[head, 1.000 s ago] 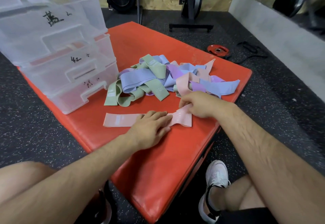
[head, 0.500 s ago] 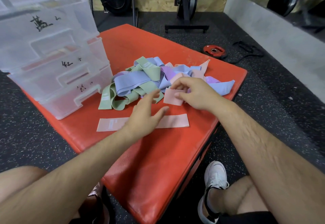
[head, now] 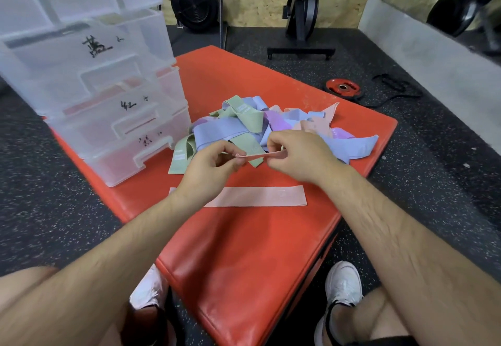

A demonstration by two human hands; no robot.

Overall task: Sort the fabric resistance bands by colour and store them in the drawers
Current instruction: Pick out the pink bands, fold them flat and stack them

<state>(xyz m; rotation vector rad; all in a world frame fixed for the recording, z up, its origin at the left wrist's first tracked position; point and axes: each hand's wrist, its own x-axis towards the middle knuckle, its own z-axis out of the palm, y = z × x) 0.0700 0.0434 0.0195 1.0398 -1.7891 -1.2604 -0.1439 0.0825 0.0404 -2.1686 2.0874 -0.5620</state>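
Note:
A pile of fabric bands [head: 244,126] in green, blue, purple and pink lies on the red padded box [head: 244,250]. My left hand [head: 211,166] and my right hand [head: 301,155] pinch the two ends of a second pink band [head: 257,155], stretched edge-on between them above the box. Another pink band [head: 254,196] lies flat on the box below my hands. A clear plastic drawer unit [head: 103,96] with handwritten labels stands at the left; its drawers look closed.
A red weight plate [head: 343,87] and a black strap [head: 395,88] lie on the dark rubber floor at the back right. Gym machines stand against the far wall. My knees and white shoes [head: 341,291] sit at the box's near edge.
My hands left the flat pink band on the box. My right hand pulled a second pink band from the pile, and now both hands hold it stretched between them.

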